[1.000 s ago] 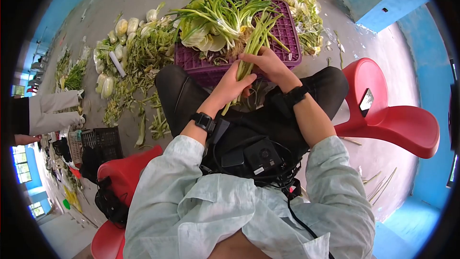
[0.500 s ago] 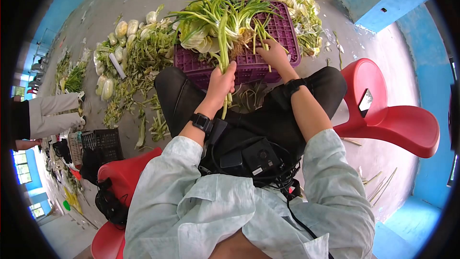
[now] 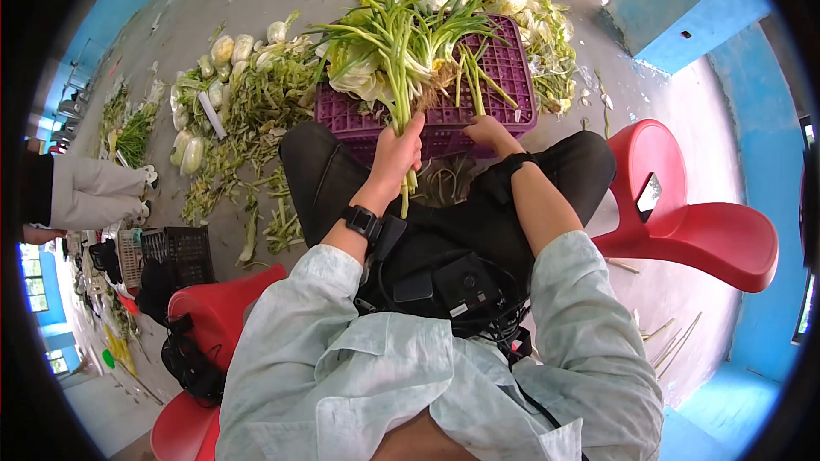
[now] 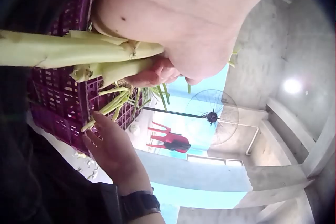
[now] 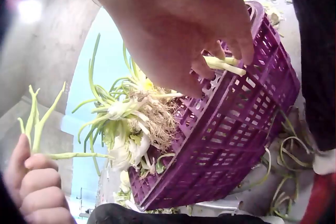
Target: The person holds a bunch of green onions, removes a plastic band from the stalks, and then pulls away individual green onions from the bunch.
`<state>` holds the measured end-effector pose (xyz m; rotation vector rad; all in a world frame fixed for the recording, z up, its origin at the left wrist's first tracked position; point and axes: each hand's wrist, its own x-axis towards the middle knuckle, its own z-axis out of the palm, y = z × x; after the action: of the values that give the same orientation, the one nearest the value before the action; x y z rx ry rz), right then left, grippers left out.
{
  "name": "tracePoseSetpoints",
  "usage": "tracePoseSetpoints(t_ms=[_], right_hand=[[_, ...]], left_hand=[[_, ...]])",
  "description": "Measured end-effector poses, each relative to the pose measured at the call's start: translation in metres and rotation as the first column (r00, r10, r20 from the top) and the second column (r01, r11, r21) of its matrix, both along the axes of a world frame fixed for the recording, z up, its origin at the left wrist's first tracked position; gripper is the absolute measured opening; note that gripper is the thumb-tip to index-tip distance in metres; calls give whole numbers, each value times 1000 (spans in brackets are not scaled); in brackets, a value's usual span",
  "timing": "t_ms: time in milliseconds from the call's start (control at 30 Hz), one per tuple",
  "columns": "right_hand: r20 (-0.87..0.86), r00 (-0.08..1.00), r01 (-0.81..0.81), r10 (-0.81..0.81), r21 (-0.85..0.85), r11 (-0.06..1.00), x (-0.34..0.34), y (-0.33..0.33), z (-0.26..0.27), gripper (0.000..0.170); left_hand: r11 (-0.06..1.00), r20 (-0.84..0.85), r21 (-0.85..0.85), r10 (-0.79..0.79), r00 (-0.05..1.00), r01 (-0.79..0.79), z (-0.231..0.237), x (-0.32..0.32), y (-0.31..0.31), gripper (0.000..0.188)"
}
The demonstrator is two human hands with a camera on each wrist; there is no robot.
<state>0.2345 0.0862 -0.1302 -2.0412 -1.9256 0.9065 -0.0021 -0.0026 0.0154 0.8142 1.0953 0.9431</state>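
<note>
Below its middle, my left hand (image 3: 395, 156) grips a bunch of long green stalks (image 3: 398, 94); their thick, pale cut ends (image 4: 47, 50) stick out below the fist in the left wrist view. At the near rim of the upturned purple crate (image 3: 521, 60), my right hand (image 3: 489, 133) pinches the ends of a few loose stalks (image 5: 223, 64) that lie over the rim. The hand's back hides part of its grip. Between the hands, leafy scallions (image 3: 444, 13) with brown stringy roots (image 5: 157, 113) lie on the crate beside pale cabbage leaves (image 3: 354, 78).
Trimmed leaves (image 3: 256, 111) and whole cabbages (image 3: 222, 49) cover the floor to the left, with more leaves behind the crate. A red chair (image 3: 658, 162) bearing a phone (image 3: 650, 192) stands at right. Another person's legs (image 3: 94, 192) and a black crate (image 3: 179, 253) are at far left.
A second ago both hands held the stalks together. The left hand then took the bunch leftward, while the right went to the loose stalks on the crate and moved back to the near rim.
</note>
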Motion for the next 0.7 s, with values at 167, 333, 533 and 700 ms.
tracePoseSetpoints(t_ms=[167, 333, 533, 700], right_hand=[[177, 979, -78, 105, -152, 985, 0, 0, 19, 42], [87, 965, 242, -247, 62, 968, 0, 3, 8, 39], [-509, 750, 538, -423, 98, 837, -3, -1, 55, 34], [-944, 132, 597, -303, -168, 784, -23, -9, 97, 21]], left_hand=[[999, 1, 0, -47, 999, 47, -4, 3, -1, 33], [999, 3, -1, -37, 999, 37, -6, 2, 0, 33], [1000, 9, 5, -30, 1000, 30, -6, 3, 0, 34], [999, 4, 41, -12, 1000, 12, -8, 2, 2, 32]])
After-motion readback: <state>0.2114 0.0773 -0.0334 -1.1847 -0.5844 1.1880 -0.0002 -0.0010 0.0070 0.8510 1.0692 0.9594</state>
